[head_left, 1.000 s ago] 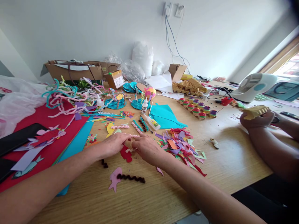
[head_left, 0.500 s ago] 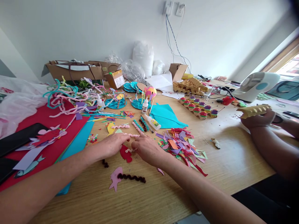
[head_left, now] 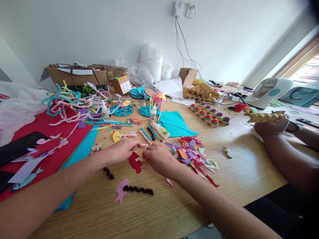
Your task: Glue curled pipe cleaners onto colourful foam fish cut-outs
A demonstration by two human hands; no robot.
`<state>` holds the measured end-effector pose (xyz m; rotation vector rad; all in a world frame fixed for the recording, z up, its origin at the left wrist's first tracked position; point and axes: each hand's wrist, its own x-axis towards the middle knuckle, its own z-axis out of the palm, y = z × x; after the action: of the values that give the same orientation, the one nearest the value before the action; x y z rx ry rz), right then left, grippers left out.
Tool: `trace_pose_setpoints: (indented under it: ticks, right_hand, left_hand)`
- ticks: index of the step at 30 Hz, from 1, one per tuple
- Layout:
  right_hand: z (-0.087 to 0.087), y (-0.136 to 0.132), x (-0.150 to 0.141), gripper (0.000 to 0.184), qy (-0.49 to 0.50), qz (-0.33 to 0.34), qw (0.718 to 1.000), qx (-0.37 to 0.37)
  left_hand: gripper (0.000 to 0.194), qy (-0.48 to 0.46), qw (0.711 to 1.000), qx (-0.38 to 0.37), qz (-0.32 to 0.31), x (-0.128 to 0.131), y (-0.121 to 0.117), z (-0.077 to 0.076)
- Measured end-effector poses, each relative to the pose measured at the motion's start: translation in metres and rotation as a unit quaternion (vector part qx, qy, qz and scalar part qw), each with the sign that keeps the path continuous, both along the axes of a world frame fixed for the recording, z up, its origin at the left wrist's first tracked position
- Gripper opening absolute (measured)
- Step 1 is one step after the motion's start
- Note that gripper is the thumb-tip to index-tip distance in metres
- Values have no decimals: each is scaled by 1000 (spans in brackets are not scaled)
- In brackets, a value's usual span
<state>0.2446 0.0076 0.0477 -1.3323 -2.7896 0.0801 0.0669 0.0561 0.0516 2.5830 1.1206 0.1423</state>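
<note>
A red paper fish (head_left: 134,164) lies flat on the table between my hands, a short pale pink coiled pipe cleaner (head_left: 138,159) against it. The bent fingers of my left hand (head_left: 122,148) are closed at the fish's upper edge. My right hand (head_left: 159,158) has its fingers closed at the free end of that pipe cleaner. Behind the fingertips, another pink twisted pipe cleaner (head_left: 144,145) is partly hidden. Nearer to me lie a pink paper fish (head_left: 121,190) with a dark brown coiled pipe cleaner (head_left: 139,190) and a shorter dark brown coil (head_left: 108,172).
Paper scraps (head_left: 191,154) are heaped to the right. Glue bottles (head_left: 161,130) stand and lie beyond my hands, near turquoise sheets (head_left: 175,122). Red sheets (head_left: 50,142) cover the left side. At the right, another person's hand (head_left: 270,127) holds an egg-carton piece (head_left: 264,117).
My view has shifted slightly, so the table things sit a little further left. My hands stay at the red paper fish, slightly further apart. The other person's egg-carton piece has tilted.
</note>
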Motion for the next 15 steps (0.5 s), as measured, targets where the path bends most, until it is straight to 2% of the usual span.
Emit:
trace_pose_setpoints:
  ticks: [7,15]
  right_hand:
    - [5,4,9,16,-29,-19,999,1]
    - [1,11,13,17,-29,-34,999,-6]
  left_hand:
    - [31,-31,998,40,-42,16,14,-13]
    - [35,-54,991,89,-80,20,11,-14]
